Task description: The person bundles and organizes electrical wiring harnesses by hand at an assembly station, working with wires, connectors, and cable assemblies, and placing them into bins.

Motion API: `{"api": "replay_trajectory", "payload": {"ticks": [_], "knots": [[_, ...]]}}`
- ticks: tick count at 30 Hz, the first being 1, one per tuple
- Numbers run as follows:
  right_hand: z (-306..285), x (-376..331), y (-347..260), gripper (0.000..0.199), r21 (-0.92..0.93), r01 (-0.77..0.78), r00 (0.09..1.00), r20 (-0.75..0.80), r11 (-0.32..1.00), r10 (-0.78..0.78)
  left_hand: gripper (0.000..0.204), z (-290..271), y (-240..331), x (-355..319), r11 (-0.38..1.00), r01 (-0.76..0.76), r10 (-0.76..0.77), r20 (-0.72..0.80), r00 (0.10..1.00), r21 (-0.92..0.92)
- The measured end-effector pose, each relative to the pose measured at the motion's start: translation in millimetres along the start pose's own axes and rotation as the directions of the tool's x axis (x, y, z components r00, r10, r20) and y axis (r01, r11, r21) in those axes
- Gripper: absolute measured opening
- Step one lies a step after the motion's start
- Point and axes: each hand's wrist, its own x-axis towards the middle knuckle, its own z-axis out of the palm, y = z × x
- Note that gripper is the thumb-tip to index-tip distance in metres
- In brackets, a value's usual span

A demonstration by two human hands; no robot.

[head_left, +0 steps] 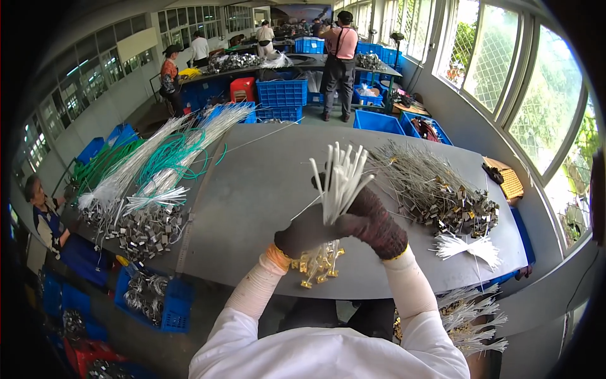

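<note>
Bundle of white wire leads (339, 180) clamped in both gloved hands over the near edge of the grey table (265, 208). Long axis near vertical, tilted slightly: white ends fanning toward 12–1 o'clock, brass terminals (319, 264) hanging out the bottom toward 6–7 o'clock. Left hand (307, 232) closed low on the bundle, at about 7 o'clock from the mid-point, just above the terminals. Right hand (375, 221) wrapped shut around the same bundle from 3–4 o'clock, slightly higher, touching the left. Both grips fully closed on the leads; no free fingers visible. Right hand nearer the fanned white ends, left nearer the terminal end.

Loose pile of leads with metal terminals (435, 192) on the table at 2 o'clock from the grip, near the right hand. Small white tied bunch (470, 246) at 3–4 o'clock. White and green cable bundles (158, 164) well apart at 9–10 o'clock.
</note>
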Motion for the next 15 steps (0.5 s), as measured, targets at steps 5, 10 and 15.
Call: {"api": "replay_trajectory", "payload": {"ticks": [5,10,15], "knots": [[11.8,-30.4,-9.7,0.038,0.053,-0.101,0.995,0.003,0.993,0.101,0.077,30.9,-13.7,0.2,0.970,-0.220,0.215,-0.062,0.975,-0.106],[15.1,-72.2,-15.8,0.036,-0.130,-0.025,0.998,0.047,0.991,0.031,0.069,41.0,-3.0,-40.7,0.450,-0.460,0.524,0.191,0.830,0.765],[25.0,-108.4,-21.0,0.043,-0.023,0.043,0.980,0.193,0.999,-0.037,0.060,66.3,20.2,-75.8,0.954,-0.083,0.133,0.158,0.978,-0.287]]}}
